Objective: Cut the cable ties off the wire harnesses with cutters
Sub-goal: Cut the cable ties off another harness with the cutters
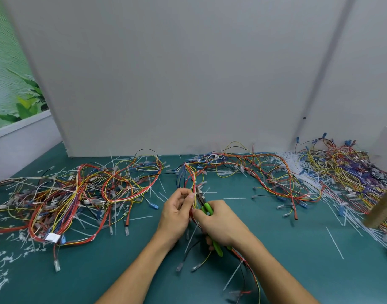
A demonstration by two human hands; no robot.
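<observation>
My left hand point(177, 212) pinches a bundle of red and yellow wires of the wire harness point(238, 166) that runs from the middle of the green mat to the back right. My right hand point(219, 222) grips green-handled cutters point(206, 208). Their metal jaws point up at the wires just beside my left fingertips. Whether a cable tie sits between the jaws is hidden by my fingers. The harness tail point(247, 266) trails under my right forearm with a white cable tie point(232, 277) on it.
A tangled heap of harnesses point(74, 194) covers the left of the mat. Another heap point(346, 170) with a pile of white cable ties point(287, 163) lies at the back right. Cut tie scraps point(10, 257) litter the left edge. A grey board point(177, 84) stands behind.
</observation>
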